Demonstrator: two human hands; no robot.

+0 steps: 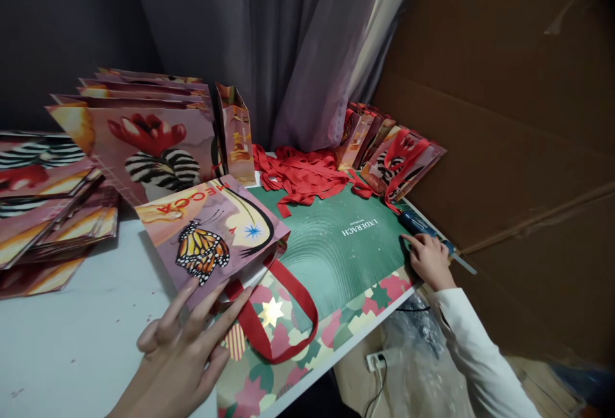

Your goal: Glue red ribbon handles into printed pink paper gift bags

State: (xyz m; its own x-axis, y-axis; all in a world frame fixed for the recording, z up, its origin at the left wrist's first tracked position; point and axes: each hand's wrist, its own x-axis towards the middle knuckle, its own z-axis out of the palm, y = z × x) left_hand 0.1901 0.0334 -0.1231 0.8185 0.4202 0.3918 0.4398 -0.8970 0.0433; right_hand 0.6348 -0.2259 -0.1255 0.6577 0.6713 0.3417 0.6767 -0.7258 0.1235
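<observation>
A paper gift bag with a monarch butterfly and red MECCA lettering lies on its side at the centre left. Its red ribbon handle loops out over the mat. My left hand has its fingers spread, with the fingertips on the bag's near edge by its mouth. A dark blue glue gun lies at the table's right edge, a pale glue stick poking from its rear. My right hand is right beside the gun, fingers stretched to the left. Whether it touches the gun is unclear.
Beneath lies a green Läderach-printed sheet. Red ribbons are heaped at the back. Standing bags and flat stacks fill the left; bags with ribbons stand back right. A cardboard sheet walls the right side.
</observation>
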